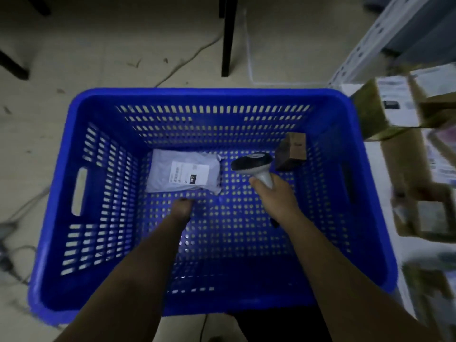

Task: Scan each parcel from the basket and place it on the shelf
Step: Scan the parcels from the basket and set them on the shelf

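Observation:
A blue perforated basket [81,134] stands on the floor below me. Inside lie a grey poly-bag parcel [160,166] with a white label and a small brown cardboard box [292,153] leaning in the far right corner. My right hand [274,196] grips the handle of a grey and black barcode scanner [254,162], its head lying between the two parcels. My left hand [182,208] is down inside the basket just below the grey parcel, fingers curled; whether it touches the bag is unclear.
A white metal shelf [375,38] stands to the right, with several cardboard parcels [399,159] stacked on it. Black furniture legs [228,38] and a loose cable [192,55] lie on the pale floor beyond the basket.

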Tool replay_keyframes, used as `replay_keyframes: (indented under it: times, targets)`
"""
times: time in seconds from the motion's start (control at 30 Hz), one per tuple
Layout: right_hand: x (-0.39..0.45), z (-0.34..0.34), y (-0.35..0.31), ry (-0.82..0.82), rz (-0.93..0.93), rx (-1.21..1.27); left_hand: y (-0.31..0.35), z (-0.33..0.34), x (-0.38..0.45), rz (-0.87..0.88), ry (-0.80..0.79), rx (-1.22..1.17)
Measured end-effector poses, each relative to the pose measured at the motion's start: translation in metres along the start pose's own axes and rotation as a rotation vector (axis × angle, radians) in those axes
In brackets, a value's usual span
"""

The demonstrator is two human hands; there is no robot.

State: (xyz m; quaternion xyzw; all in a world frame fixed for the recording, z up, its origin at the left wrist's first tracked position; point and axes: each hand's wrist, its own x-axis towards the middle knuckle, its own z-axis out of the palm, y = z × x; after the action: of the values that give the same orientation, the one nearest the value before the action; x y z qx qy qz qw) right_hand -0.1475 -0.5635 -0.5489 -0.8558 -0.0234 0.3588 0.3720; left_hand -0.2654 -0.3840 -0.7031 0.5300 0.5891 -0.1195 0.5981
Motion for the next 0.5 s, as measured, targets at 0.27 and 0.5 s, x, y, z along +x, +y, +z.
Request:
replay_keyframes:
  times: [0.27,0.5]
  targets:
    - [0.060,0.014,0.032,-0.036,0.012,0.036,-0.007,0.047,0.072,-0.106,0.170,-0.389]
    - [0.074,0.020,0.053,-0.024,0.022,0.161,-0.020,0.042,0.108,-0.118,0.307,-0.488]
